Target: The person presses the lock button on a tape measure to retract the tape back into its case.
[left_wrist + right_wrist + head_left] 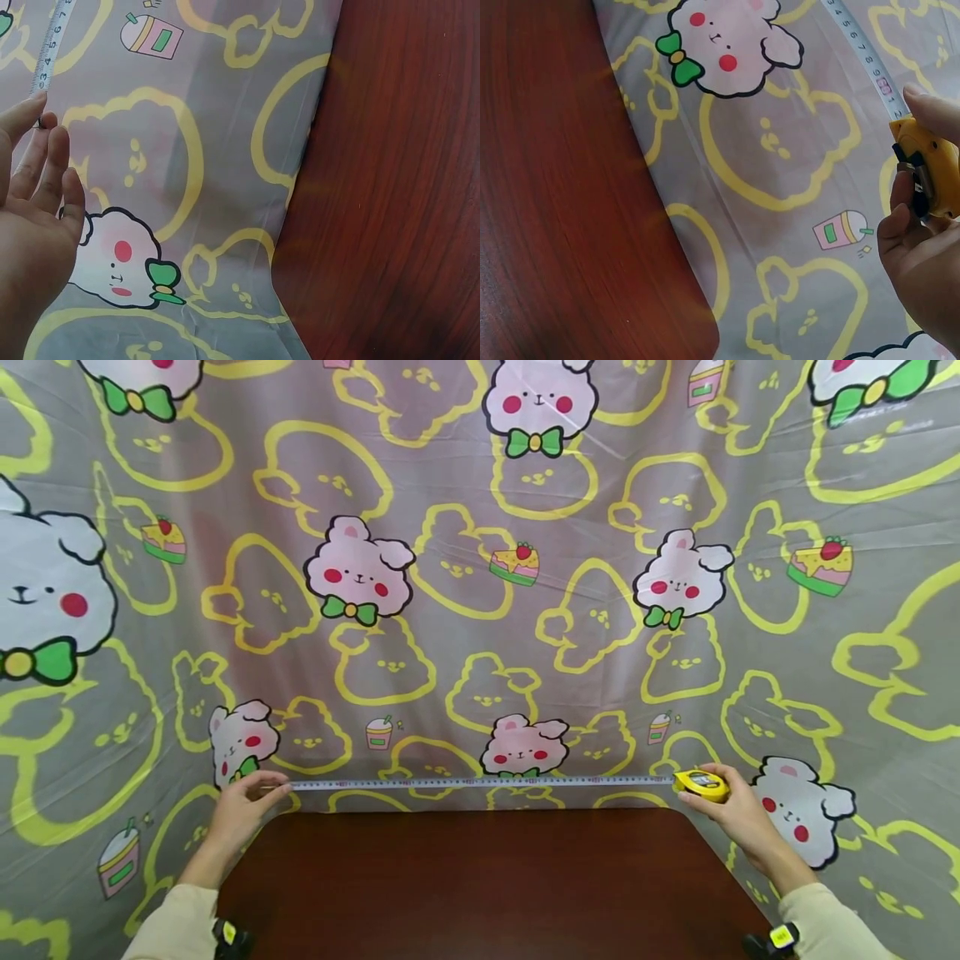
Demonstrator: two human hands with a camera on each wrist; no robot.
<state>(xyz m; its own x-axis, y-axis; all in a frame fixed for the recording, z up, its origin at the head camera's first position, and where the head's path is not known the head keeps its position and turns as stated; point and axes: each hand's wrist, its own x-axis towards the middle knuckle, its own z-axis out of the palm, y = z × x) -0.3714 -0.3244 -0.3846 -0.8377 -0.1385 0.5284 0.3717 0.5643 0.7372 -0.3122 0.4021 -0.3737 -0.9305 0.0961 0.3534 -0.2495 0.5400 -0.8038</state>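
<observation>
Here, we see the tape blade (480, 782) span the lower-middle frame horizontally. Left grip (243, 806) pinches its left end; right grip (738, 814) clasps the yellow case (702, 786).

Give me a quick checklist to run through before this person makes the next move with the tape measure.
1. Left hand pinches the end of the tape blade: ok.
2. Right hand grips the yellow case: ok.
3. Blade runs between the hands without obvious sag or twist: ok.
4. Numbers beside the case can be read in the right wrist view: ok.
5. Blade locked against sliding back: cannot tell.
6. Blade touching the patterned sheet behind it: cannot tell.
</observation>
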